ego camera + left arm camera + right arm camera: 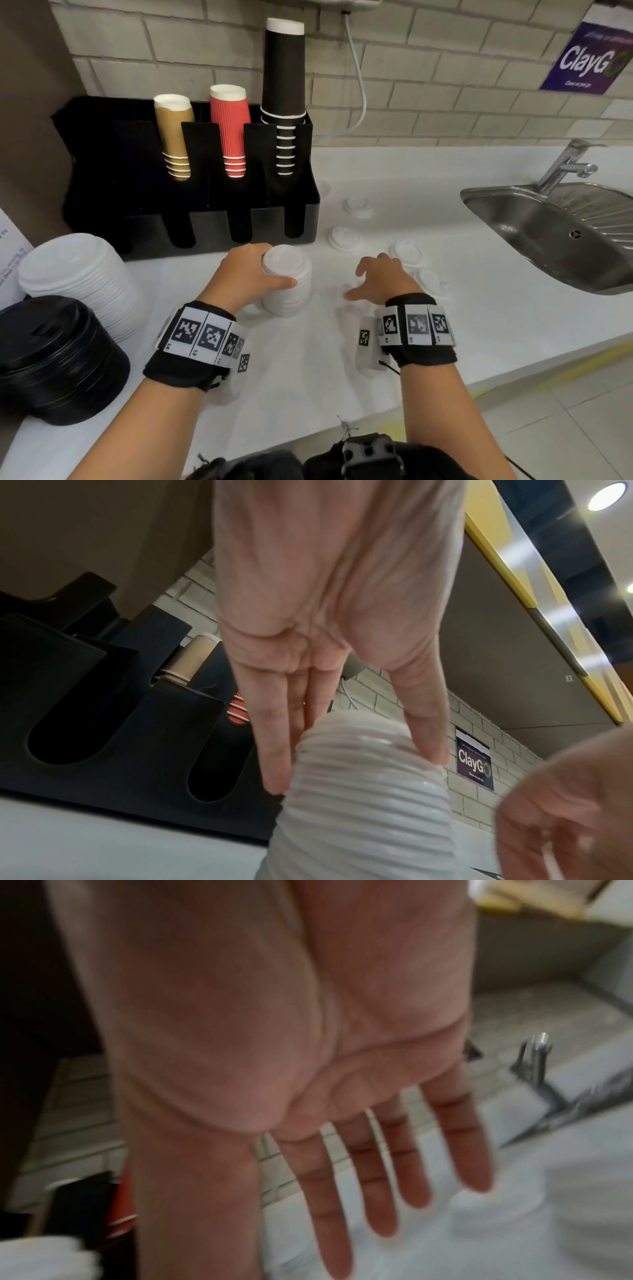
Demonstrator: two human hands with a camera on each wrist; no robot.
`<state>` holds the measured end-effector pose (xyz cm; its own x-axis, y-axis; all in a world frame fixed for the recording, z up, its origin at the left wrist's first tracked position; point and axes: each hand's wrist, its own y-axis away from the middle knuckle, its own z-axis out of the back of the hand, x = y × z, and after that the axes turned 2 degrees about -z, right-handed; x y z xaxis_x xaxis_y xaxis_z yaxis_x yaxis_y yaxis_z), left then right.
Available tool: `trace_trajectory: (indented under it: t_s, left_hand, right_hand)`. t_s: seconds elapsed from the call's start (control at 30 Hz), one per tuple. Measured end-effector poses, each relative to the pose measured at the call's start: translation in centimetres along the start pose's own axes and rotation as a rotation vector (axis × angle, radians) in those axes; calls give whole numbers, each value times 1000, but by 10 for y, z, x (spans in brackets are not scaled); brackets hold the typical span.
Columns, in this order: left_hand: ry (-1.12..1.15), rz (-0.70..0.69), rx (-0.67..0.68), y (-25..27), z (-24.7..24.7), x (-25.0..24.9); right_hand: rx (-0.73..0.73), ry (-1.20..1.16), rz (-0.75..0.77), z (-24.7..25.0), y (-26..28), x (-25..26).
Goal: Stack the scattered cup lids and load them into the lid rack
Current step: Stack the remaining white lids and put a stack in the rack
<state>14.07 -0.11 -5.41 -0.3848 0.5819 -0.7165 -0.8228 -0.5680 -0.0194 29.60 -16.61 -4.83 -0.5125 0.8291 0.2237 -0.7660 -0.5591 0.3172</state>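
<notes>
White bench (pixel 308 359): left hand (pixel 246 274) fingers (pixel 274 750) wrap a stack of white lids (pixel 289 284); right hand (pixel 383 277) fingers (pixel 414 1164) spread above loose lids (pixel 407 251).

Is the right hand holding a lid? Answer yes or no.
No, the right hand is spread with straight fingers and holds nothing, hovering above the loose white lids.

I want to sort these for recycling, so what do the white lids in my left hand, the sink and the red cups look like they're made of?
White lid stack: thin moulded plastic, slightly glossy, judging by its ribbed rims with highlights. Sink: stainless steel, brushed sheen, reflections and pressed drainer ridges. Red cups: probably paper, matte with a corrugated ripple wall and white rolled rims.
</notes>
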Motion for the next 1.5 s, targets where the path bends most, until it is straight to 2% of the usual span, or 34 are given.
trace_trajectory:
  t_s: [0.13, 0.33, 0.43, 0.63, 0.73, 0.83, 1.1, 1.23, 1.5]
  left_hand:
    - [9, 12, 1, 1, 0, -1]
    - [-12, 15, 0, 2, -1, -1]
    - [-81, 15, -17, 4, -4, 1]
    - [-111, 9, -48, 7, -8, 4]
    - [-111, 6, -64, 9, -9, 2]
    - [-72, -2, -109, 13, -11, 1]
    - [71, 50, -167, 16, -14, -2]
    - [97, 66, -162, 15, -14, -1]
    - [49, 70, -152, 12, -14, 3]
  right_hand:
    - [74, 91, -240, -1, 9, -21]
    - [123, 73, -228, -10, 10, -24]
    - [91, 11, -141, -3, 11, -21]
    - [-148, -633, 227, 9, 7, 4]
    - [-184, -733, 368, 6, 7, 28]
    - [-216, -689, 452, 0, 5, 47]
    - [-204, -358, 565, 5, 1, 77]
    - [-200, -236, 586, 6, -1, 86]
    - [-210, -176, 587, 3, -1, 88]
